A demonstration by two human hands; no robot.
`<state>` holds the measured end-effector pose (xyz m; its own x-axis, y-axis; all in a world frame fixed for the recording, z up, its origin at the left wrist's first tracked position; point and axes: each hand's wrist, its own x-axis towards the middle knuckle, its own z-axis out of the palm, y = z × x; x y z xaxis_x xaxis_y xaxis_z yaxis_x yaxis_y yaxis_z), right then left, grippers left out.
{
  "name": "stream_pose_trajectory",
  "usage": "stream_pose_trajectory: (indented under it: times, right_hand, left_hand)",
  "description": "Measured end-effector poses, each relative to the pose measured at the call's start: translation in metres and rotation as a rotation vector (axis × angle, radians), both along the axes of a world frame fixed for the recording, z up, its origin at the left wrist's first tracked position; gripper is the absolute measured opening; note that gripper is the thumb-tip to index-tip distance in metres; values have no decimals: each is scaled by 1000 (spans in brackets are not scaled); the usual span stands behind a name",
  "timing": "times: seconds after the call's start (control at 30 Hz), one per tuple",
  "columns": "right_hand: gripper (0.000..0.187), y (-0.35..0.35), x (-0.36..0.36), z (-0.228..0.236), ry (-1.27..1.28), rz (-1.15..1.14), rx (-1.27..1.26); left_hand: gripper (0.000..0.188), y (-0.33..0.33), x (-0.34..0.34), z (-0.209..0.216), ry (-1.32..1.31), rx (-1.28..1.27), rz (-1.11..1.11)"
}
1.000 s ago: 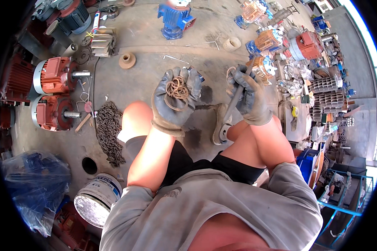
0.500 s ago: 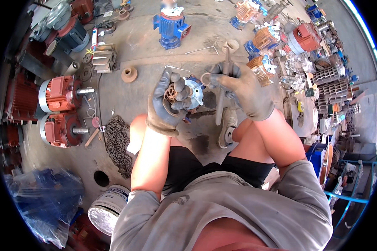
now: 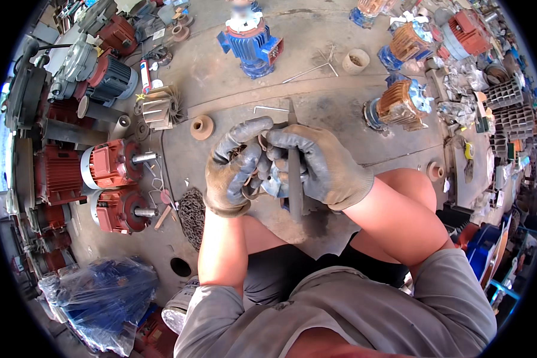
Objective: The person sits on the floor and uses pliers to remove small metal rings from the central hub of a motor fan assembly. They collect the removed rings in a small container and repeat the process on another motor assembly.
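My left hand [image 3: 230, 173], in a grey-coated work glove, curls around several rusty metal rings [image 3: 237, 153]. My right hand [image 3: 325, 167], gloved alike, grips a long dark metal bar [image 3: 295, 185] that stands roughly upright between its fingers and thumb. Both hands meet in front of me, and the right thumb and fingertips touch the left fingers where a rusty ring [image 3: 262, 142] shows. Beneath them a light-blue metal part [image 3: 274, 184] is mostly hidden by the gloves.
A blue motor [image 3: 247, 51] stands ahead; a rusty orange motor [image 3: 400, 102] is at right. Red motors [image 3: 110, 164] with bare shafts line the left. A flanged rusty hub [image 3: 201, 127], a bent rod [image 3: 271, 108], a chain [image 3: 192, 218] and a floor hole [image 3: 180, 267] lie around me.
My hands have come together; before, the right hand held a ring apart from the left, along with the bar. The view has shifted, and the blue part is now more covered.
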<state>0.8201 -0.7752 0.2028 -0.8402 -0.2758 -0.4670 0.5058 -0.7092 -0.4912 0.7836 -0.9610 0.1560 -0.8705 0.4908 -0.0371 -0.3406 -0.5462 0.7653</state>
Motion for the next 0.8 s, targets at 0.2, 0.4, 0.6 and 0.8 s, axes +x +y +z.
stream_pose_trajectory:
  times: [0.2,0.4,0.6,0.8]
  right_hand:
    - [21,4,-73,-14,-79,-21,-84]
    - [22,24,-112,-46,241,11,378]
    - [26,159,-98,29,-353,77,-95]
    - [38,326,-26,65,-514,18,-251]
  left_hand:
    - [22,10,-65,27,-102,-391,93]
    - [8,66,-106,37,-459,-420,358]
    - [22,134,-93,109,-766,-2,95]
    - [25,198,-122,195,-1026,74,26]
